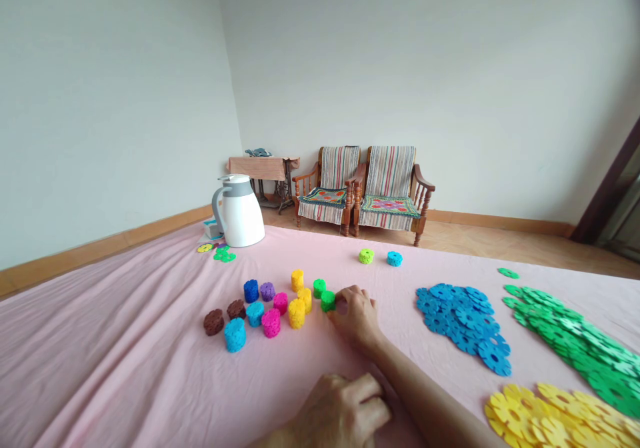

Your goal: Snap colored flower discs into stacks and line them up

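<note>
My right hand (356, 318) reaches over the pink cloth, its fingers closed against the side of a short stack of green snowflake discs (328, 301). Just behind stands another green stack (319, 288). Nearer to me, my left hand (347, 411) rests low over the cloth with its fingers curled in; whatever they may hold is hidden. Left of the right hand several upright disc stacks are grouped: yellow (297, 314), pink (271, 323), light blue (235, 335), dark blue (251, 291), purple (267, 291) and brown (214, 322).
Loose discs lie in blue (463, 321), green (575, 335) and yellow (555, 418) heaps on the right. Lime (366, 256) and blue (395, 259) stacks stand farther back. A white jug (243, 211) is at the back left, beside a few loose discs (225, 255). Two wooden chairs (390, 195) stand beyond.
</note>
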